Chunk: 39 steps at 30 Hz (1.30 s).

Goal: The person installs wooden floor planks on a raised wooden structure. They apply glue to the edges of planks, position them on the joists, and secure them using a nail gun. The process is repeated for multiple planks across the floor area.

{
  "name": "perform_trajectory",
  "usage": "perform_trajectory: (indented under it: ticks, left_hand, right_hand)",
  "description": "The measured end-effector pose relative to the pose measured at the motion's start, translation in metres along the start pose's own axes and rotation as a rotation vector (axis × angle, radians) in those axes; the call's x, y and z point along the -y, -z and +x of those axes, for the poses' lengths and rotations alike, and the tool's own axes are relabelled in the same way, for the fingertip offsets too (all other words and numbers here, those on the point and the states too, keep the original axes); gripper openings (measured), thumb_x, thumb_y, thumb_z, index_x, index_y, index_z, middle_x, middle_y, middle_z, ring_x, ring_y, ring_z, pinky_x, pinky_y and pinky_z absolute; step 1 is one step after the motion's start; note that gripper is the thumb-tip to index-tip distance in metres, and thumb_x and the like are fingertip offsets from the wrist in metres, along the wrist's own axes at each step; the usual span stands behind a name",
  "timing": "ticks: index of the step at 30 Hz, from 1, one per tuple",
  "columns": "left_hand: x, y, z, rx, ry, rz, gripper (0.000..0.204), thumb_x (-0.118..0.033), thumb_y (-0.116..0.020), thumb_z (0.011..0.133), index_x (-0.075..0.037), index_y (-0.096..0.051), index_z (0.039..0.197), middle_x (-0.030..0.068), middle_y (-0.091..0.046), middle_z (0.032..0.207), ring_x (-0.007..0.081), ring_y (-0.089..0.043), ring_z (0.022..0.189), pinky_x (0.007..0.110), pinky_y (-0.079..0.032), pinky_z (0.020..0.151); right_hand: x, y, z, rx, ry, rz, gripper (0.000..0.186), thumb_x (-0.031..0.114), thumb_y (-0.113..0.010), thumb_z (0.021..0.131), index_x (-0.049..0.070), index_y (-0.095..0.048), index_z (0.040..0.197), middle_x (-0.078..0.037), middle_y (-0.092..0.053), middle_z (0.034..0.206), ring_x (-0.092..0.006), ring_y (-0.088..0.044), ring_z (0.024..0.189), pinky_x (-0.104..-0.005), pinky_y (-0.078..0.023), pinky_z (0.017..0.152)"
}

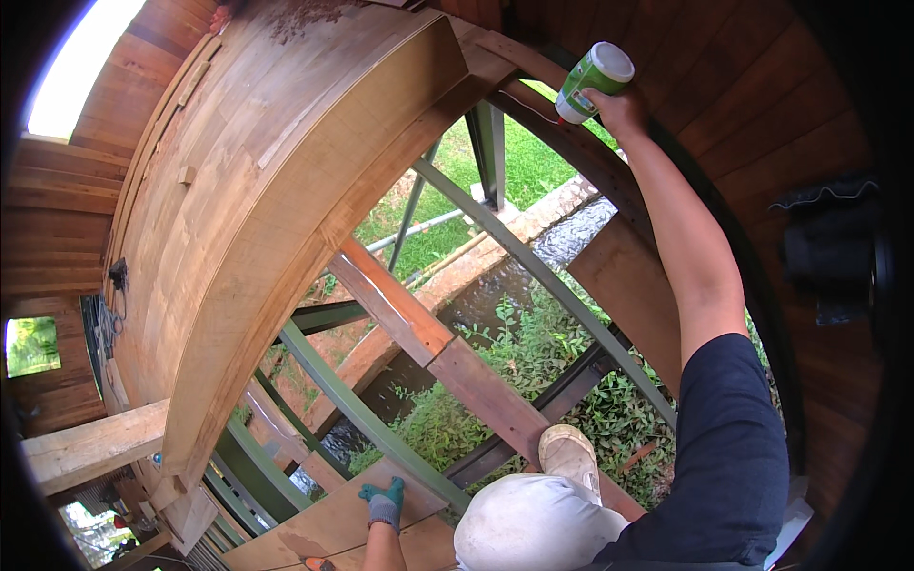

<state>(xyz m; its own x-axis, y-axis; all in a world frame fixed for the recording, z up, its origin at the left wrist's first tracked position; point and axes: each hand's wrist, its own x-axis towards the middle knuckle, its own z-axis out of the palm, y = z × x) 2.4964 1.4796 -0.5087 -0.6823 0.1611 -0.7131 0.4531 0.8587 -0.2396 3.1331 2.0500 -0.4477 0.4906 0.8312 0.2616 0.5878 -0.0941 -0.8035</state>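
Observation:
My right hand [617, 109] is closed around a green-and-white squeeze bottle [598, 74], held tilted with its small red nozzle down at a dark curved wooden beam [533, 112] at the top right. A thin white line runs along that beam up to the nozzle. My left hand [383, 504], in a teal-and-grey glove, lies with fingers apart on a flat wooden board [319, 523] at the bottom. Below me a short wooden joist [486, 400] crosses the open steel frame, with my shoe [566, 447] on it.
A curved light-wood deck [219, 162] fills the upper left. Green steel beams [533, 276] span openings over grass, plants and a stream [476, 305] below. A brown panel [609, 295] sits at right, a thick timber [95, 443] at left, cables [119, 314] on the deck edge.

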Motion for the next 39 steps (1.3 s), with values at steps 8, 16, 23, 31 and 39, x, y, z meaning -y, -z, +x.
perform_trajectory:
  ticks: [8, 16, 23, 31, 39]
  left_hand:
    - [-0.004, 0.003, -0.006, -0.012, 0.01, -0.029, 0.123, -0.063, -0.068, 0.078, 0.013, -0.007, 0.152, 0.0316, -0.005, 0.161, 0.0425, 0.001, 0.152, 0.041, -0.009, 0.124]
    - [-0.008, 0.013, -0.006, 0.046, 0.01, 0.112, 0.128, -0.068, -0.068, 0.074, 0.013, -0.006, 0.152, 0.0346, -0.004, 0.16, 0.0436, -0.013, 0.15, 0.042, -0.019, 0.122]
    - [0.012, 0.041, 0.002, 0.145, -0.321, 0.424, 0.112, -0.07, -0.064, 0.076, 0.016, -0.035, 0.143, 0.0354, -0.035, 0.15, 0.0408, -0.038, 0.141, 0.038, -0.033, 0.116]
    - [0.011, 0.135, -0.05, 0.02, -0.801, 0.396, 0.08, -0.059, -0.056, 0.088, -0.001, -0.048, 0.142, 0.0238, -0.06, 0.132, 0.0391, -0.055, 0.126, 0.043, -0.043, 0.107]
    - [0.051, 0.166, -0.145, -0.074, -1.329, -0.059, 0.082, -0.051, -0.064, 0.089, -0.002, -0.036, 0.149, 0.0263, -0.049, 0.143, 0.0405, -0.057, 0.124, 0.042, -0.044, 0.108]
  right_hand:
    - [0.001, 0.011, -0.021, -0.009, -0.04, -0.025, 0.052, 0.029, -0.086, 0.069, 0.004, -0.068, 0.111, -0.017, -0.073, 0.106, -0.0295, -0.07, 0.103, -0.0388, -0.055, 0.088]
    - [-0.002, 0.028, -0.038, -0.012, -0.248, -0.036, 0.042, 0.026, -0.084, 0.075, 0.005, -0.07, 0.109, -0.011, -0.073, 0.104, -0.0239, -0.07, 0.097, -0.0377, -0.054, 0.088]
    - [0.0, 0.053, -0.217, -0.23, -0.929, 1.305, 0.052, 0.023, -0.07, 0.088, 0.01, -0.05, 0.133, -0.01, -0.059, 0.121, -0.0276, -0.06, 0.109, -0.0456, -0.054, 0.095]
    - [0.118, 0.023, -0.41, 0.258, -1.112, 1.351, 0.038, 0.033, -0.062, 0.094, 0.01, -0.057, 0.125, -0.006, -0.068, 0.116, -0.0234, -0.066, 0.107, -0.0406, -0.057, 0.087]
    - [0.254, 0.033, -0.478, 0.78, -0.877, 1.163, 0.048, 0.039, -0.06, 0.095, 0.007, -0.053, 0.13, -0.008, -0.067, 0.12, -0.0256, -0.064, 0.111, -0.0425, -0.048, 0.1]
